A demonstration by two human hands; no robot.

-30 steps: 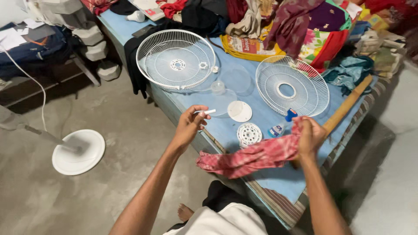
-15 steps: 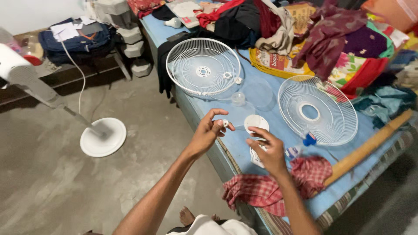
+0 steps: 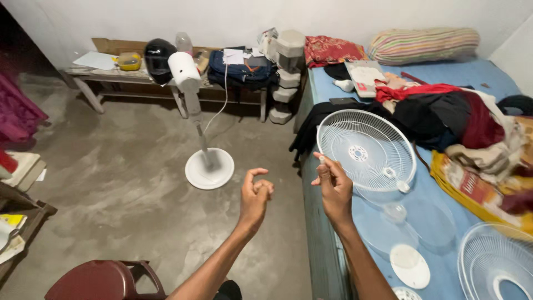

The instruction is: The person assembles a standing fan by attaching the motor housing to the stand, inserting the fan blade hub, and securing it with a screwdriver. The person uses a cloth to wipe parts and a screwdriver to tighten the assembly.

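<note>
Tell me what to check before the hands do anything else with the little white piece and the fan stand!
1. Small white piece pinched in the right hand fingers: ok, it sits at the fingertips.
2. Left hand free: cannot tell, it is curled shut and what is inside is hidden.
3. Fan stand upright on its round base: ok.
4. Floor between hands and stand free of clutter: ok, bare concrete shows.
5. Fan grille steady on the bed: not ok, its rim reaches the bed edge.
6. Clear fan blade out of the way: ok, it lies flat on the blue sheet.
</note>
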